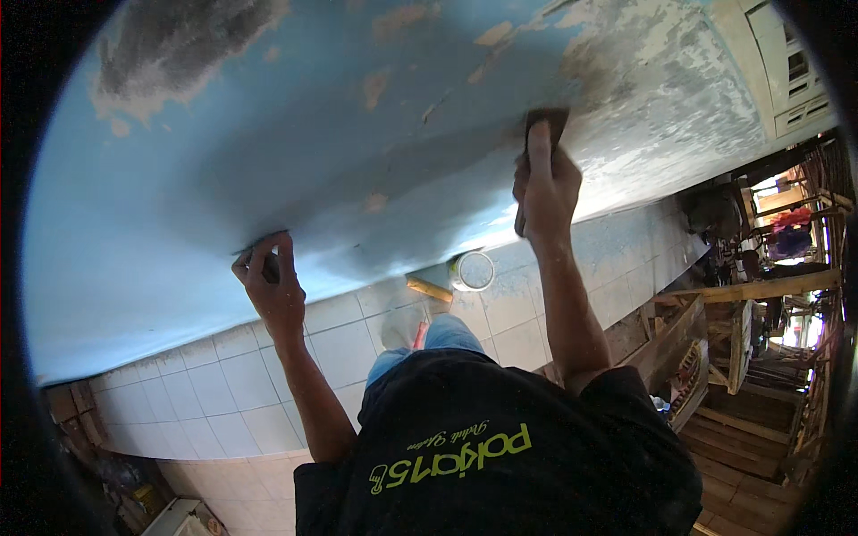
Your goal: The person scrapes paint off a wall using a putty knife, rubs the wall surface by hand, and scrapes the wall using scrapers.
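Note:
A light blue painted wall (357,143) fills the upper view, with flaked spots and a bare grey, whitish area (670,98) at the right. My right hand (547,192) grips a scraper (554,121), its thumb stretched along the tool and the dark, flat blade against the wall where blue meets grey. Lower on the wall, at the left, my left hand (278,295) has its fingers bent and their tips at the surface. Something thin and dark shows at those fingertips, mostly hidden, and I cannot make out what it is.
On the tiled floor (335,348) by the wall's foot stand a white round bucket (472,271) and a short wooden piece (429,288). Wooden beams (751,288) and planks crowd the right side. A pale vented panel (798,71) sits at the upper right.

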### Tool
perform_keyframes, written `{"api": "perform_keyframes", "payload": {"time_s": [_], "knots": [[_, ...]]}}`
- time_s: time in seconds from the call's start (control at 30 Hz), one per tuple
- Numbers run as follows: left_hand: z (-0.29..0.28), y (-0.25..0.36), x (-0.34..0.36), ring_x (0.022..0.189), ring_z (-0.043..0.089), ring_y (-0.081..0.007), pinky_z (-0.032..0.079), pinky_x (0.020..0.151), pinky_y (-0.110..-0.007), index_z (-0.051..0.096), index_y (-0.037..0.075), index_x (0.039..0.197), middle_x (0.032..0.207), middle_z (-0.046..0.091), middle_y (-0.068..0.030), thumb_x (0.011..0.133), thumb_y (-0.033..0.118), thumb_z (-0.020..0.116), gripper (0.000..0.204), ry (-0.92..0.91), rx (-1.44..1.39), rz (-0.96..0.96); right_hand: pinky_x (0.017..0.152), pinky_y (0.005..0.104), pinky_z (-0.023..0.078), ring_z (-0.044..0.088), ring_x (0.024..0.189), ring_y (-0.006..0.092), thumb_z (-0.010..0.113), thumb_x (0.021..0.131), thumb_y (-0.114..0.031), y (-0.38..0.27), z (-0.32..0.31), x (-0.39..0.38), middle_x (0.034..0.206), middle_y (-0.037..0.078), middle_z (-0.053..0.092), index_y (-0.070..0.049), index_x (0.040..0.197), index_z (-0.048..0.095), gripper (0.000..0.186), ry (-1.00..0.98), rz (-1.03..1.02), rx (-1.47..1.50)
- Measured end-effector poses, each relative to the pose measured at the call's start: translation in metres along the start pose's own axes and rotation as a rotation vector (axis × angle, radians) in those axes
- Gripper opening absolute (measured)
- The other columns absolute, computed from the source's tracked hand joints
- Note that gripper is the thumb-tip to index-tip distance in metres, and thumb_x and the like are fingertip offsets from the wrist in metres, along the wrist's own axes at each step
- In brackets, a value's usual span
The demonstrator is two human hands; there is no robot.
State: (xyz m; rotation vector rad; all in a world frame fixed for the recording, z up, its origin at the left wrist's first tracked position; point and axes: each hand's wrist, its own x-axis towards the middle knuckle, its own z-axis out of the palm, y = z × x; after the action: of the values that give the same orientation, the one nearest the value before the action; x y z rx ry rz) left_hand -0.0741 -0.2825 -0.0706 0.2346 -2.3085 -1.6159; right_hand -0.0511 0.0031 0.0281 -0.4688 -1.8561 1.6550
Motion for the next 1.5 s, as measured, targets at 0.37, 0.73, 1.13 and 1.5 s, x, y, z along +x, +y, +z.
{"api": "perform_keyframes", "payload": {"time_s": [0.37, 0.73, 1.13, 1.5], "knots": [[-0.004, 0.007, -0.006, 0.069, 0.036, -0.0096, 0.034, 0.063, -0.024, 0.068, 0.009, 0.091, 0.088, 0.037, -0.0024, 0.086, 0.017, 0.066, 0.01, -0.028, -0.012, -0.012, 0.036, 0.02, 0.022, 0.031, 0.039, 0.002, 0.053, 0.09, -0.047, -0.016, -0.002, -0.002, 0.05, -0.005, 0.038, -0.009, 0.066, 0.048, 0.046, -0.007, 0.056, 0.088], [-0.002, 0.0, -0.002, 0.071, 0.036, -0.0099, 0.033, 0.063, -0.025, 0.069, 0.01, 0.091, 0.085, 0.039, -0.0018, 0.085, 0.017, 0.067, 0.01, -0.004, -0.035, -0.006, 0.035, 0.0201, 0.022, 0.03, 0.038, 0.0018, 0.052, 0.092, -0.045, 0.007, 0.003, -0.013, 0.049, -0.006, 0.036, -0.01, 0.065, 0.046, 0.045, -0.015, 0.125, 0.031], [0.003, 0.003, -0.001, 0.067, 0.035, -0.0083, 0.032, 0.061, -0.024, 0.069, 0.011, 0.093, 0.083, 0.037, -0.0001, 0.085, 0.02, 0.067, 0.012, -0.008, 0.026, 0.067, 0.037, 0.0204, 0.028, 0.037, 0.042, 0.0033, 0.055, 0.09, -0.045, 0.034, -0.006, -0.012, 0.051, -0.004, 0.044, -0.009, 0.063, 0.049, 0.045, -0.053, 0.188, 0.003], [0.0, 0.0, 0.0, 0.08, 0.033, -0.0135, 0.032, 0.065, -0.027, 0.069, 0.01, 0.091, 0.071, 0.037, -0.0003, 0.086, 0.016, 0.066, 0.009, -0.018, 0.026, 0.064, 0.039, 0.0203, 0.03, 0.039, 0.044, 0.0034, 0.055, 0.089, -0.046, 0.017, -0.001, -0.011, 0.052, -0.004, 0.044, -0.008, 0.064, 0.05, 0.046, -0.072, 0.146, -0.001]]}}
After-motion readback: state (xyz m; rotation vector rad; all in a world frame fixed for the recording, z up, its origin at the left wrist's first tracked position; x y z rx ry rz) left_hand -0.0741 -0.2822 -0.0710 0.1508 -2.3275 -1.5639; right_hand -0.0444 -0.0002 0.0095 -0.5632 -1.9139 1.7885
